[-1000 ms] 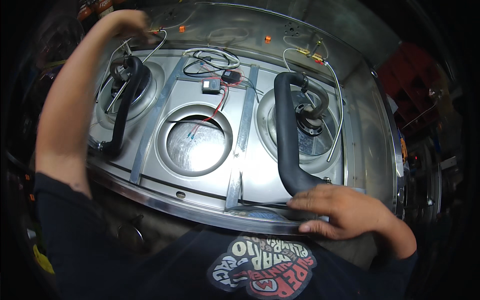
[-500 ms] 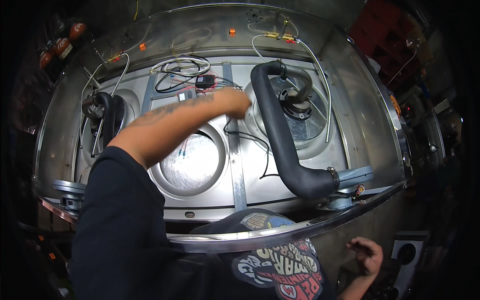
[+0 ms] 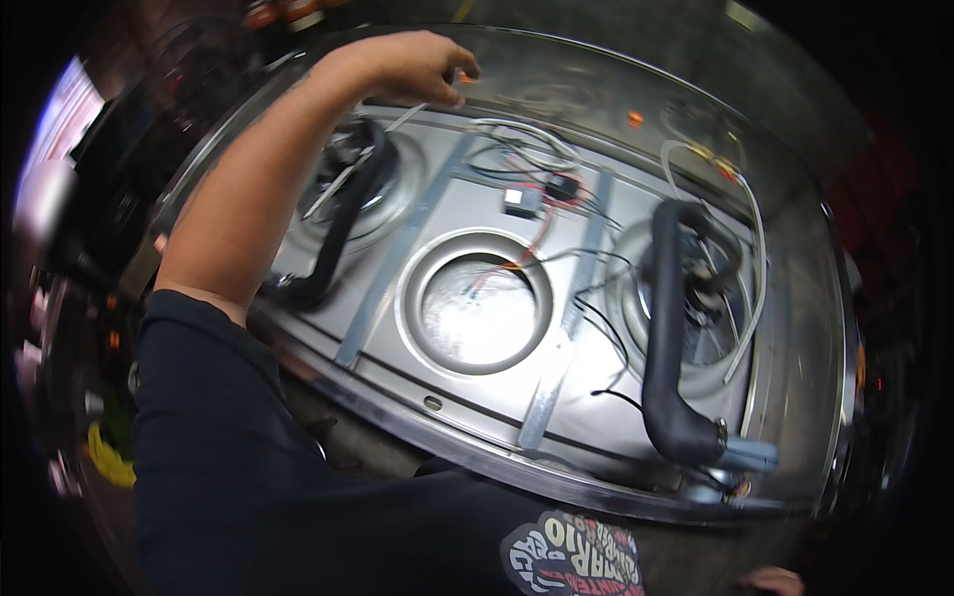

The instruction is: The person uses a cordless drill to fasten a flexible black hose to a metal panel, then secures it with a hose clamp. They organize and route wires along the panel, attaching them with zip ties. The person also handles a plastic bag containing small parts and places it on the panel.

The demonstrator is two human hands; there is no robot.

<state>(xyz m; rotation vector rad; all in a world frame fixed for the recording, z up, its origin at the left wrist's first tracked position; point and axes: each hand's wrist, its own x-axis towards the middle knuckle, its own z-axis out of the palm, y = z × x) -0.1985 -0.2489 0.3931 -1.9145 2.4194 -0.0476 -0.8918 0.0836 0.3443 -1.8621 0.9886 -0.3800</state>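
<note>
My left hand reaches to the far left wall of a stainless steel housing. Its finger and thumb are apart, with an orange clip of the back wall showing by the fingertips; contact cannot be made out. Below the forearm is the left burner, with a black bent hose and a thin pale tube. The forearm and hand cover part of that corner. At the lower right edge only a blurred piece of my right hand shows, its fingers hidden.
A round opening sits mid-panel, wires hanging into it. Behind lie a coiled cable, a black box and a small white-topped box. Right stands a thick black hose over another burner. The housing's front rim runs before me.
My left hand has moved from beside the right hose to the far left wall, and its fingers have opened. The view has turned and shifted left. My right hand has dropped mostly out of view.
</note>
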